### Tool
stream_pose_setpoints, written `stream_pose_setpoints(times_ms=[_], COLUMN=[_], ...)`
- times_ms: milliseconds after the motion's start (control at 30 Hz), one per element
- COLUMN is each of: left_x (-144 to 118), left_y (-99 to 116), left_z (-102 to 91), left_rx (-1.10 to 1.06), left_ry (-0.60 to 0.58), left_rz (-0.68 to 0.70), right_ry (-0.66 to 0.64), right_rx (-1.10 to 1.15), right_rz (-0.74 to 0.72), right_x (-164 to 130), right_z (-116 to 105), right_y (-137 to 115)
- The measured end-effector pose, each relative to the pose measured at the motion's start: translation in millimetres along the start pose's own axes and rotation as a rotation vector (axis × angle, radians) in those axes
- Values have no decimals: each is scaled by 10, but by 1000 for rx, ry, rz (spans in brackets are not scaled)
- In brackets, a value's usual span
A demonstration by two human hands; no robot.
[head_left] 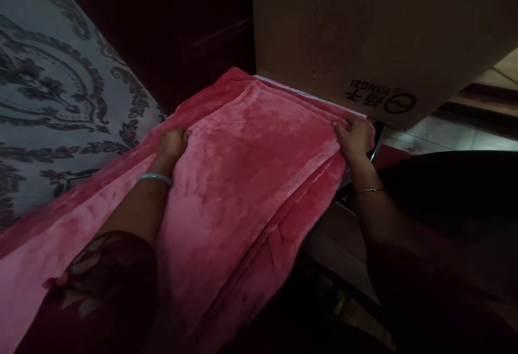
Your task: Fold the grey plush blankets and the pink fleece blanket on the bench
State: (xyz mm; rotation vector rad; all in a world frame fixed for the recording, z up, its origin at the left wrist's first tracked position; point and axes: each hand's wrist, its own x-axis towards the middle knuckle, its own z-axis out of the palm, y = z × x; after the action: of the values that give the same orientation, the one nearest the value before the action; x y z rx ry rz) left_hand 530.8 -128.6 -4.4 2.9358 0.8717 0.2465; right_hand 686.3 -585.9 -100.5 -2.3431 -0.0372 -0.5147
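Observation:
A plush pink-red blanket point(251, 165) lies in folded layers across the middle of the view and runs off to the lower left. My left hand point(174, 142) is closed on its upper layer near the left fold. At the far right corner, my right hand point(354, 137) grips the blanket's edge, thumb on top and the other fingers partly hidden. Between the hands the cloth lies fairly flat. Stacked layers show along its right side.
A large cardboard box point(343, 30) with printed lettering stands right behind the blanket. Patterned wall covering point(60, 84) rises on the left, beside a dark red panel point(170, 19). A dark rounded object point(453, 197) sits at right, near pale floor tiles point(441, 134).

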Motion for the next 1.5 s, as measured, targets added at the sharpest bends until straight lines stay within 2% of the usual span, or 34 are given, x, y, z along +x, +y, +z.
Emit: stream_pose_setpoints(times_ms=[100, 267, 367, 467, 533, 633, 700, 767, 833, 967, 1100, 1200, 1300, 1367, 1433, 1500], left_x=[-24, -85, -134, -339, -640, -1258, -1627, -1859, -1956, -1999, -2041, -1930, -1690, -1557, -1501, -1517], left_y=[-23, -98, -11, 313, 646, 1162, 1422, 1580, 1651, 1672, 1681, 1661, 1525, 1366, 1206, 1105], left_z=[37, -86, -190, -286, -322, -301, -250, -196, -157, -112, -85, -139, -189, -143, -20, 132], left_rx=[15, -126, -113, -76, -101, -168, -150, -94, -53, -40, -34, -126, -187, -128, -43, 11], left_ry=[-18, -49, 29, 145, 129, -70, -197, -255, -266, -237, -243, -263, -105, -4, -17, -84], left_rz=[25, 67, 61, 118, 257, 656, 850, 902, 880, 843, 923, 920, 775, 643, 561, 543], right_ry=[-18, -31, -28, -33, -37, -52, -62, -65, -59, -39, -33, -33, -25, -22, -33, -55], right_rx=[-6, 66, 124, 169, 162, 131, 127, 124, 116, 140, 158, 148, 122, 105, 92, 68], right_rz=[13, 64, 65, 80, 107, 137, 129, 116, 109, 93, 107, 88, 79, 78, 76, 84], right_x=[8, -13, -20, -22, -24, -29, -36, -45, -53, -64, -67, -72, -72, -66, -64, -71], right_z=[7, -33, -70, -107, -125, -140, -145, -149, -156, -172, -167, -135, -86, -58, -44, -48], right_y=[-3, -66, -115, -179, -219, -253, -260, -264, -273, -306, -317, -280, -214, -176, -158, -163])
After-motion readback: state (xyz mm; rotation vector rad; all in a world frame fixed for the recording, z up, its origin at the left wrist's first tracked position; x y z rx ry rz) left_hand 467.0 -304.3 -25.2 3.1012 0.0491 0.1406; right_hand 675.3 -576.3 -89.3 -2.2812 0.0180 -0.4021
